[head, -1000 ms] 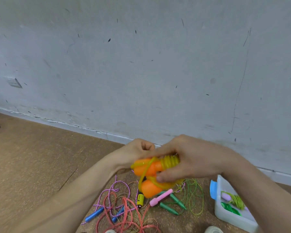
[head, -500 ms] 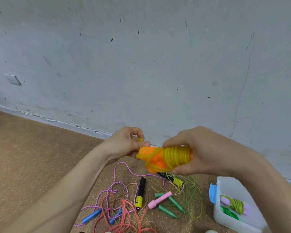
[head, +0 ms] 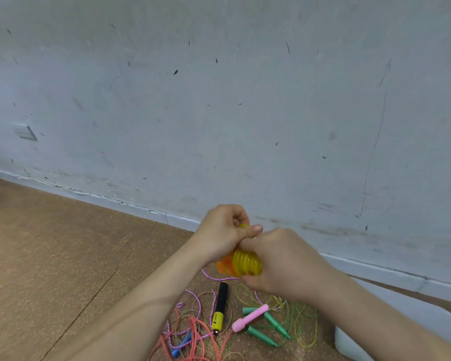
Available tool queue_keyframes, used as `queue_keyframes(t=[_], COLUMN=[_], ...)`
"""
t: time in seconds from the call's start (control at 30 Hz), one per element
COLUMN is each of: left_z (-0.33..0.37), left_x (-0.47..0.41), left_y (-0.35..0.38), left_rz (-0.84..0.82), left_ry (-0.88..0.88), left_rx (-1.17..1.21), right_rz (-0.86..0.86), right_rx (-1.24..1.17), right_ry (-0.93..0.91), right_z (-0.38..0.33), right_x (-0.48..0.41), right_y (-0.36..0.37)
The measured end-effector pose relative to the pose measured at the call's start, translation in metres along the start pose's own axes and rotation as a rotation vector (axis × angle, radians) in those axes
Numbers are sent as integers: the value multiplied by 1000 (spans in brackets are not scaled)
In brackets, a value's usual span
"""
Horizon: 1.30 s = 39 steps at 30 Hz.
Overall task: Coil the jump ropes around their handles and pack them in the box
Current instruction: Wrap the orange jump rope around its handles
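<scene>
I hold a jump rope with orange handles and yellow cord coiled round them in front of me above the floor. My right hand grips the coiled bundle from the right. My left hand pinches the yellow cord end at the top of the bundle, thumb pointing right. A white plastic box sits on the floor at the lower right, mostly hidden by my right forearm.
On the cork floor below my hands lie tangled ropes: a black-and-yellow handle, a pink handle, green handles with green cord, a purple cord, a red cord and blue handles. A grey wall stands close ahead.
My hands came closer together. My left hand rose to the top of the bundle and now pinches the cord end. The bundle tilted more upright. The camera tipped up, hiding the box's inside.
</scene>
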<state>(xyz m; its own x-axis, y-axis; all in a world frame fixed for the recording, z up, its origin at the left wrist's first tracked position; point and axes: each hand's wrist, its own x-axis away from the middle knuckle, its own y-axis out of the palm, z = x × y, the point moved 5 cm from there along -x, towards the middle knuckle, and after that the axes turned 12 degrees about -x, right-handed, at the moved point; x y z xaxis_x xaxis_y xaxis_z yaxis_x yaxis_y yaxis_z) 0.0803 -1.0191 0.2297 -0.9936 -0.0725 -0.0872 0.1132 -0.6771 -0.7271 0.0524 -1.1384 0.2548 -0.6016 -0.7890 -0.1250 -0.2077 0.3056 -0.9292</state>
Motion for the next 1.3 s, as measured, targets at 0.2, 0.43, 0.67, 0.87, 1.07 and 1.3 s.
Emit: queue_keyframes(t=[0.2, 0.43, 0.67, 0.87, 1.07, 1.3], left_z=[25, 39, 63, 113, 160, 161], left_x=[8, 14, 18, 14, 6, -21], left_y=[-12, -9, 2, 23, 90, 233], left_rz=[-238, -314, -183, -253, -350, -406], left_ry=[233, 329, 310, 390, 444, 502], left_rx=[-73, -260, 20, 15, -42, -227], right_rz=[224, 161, 6, 185, 100, 157], right_rx=[-441, -619, -482, -499, -528, -71], right_ry=[193, 247, 166, 183, 377, 485], right_z=[47, 57, 52, 76, 129, 219], right_x=[8, 31, 62, 109, 178, 245], right_y=[-9, -29, -65, -96, -99, -24])
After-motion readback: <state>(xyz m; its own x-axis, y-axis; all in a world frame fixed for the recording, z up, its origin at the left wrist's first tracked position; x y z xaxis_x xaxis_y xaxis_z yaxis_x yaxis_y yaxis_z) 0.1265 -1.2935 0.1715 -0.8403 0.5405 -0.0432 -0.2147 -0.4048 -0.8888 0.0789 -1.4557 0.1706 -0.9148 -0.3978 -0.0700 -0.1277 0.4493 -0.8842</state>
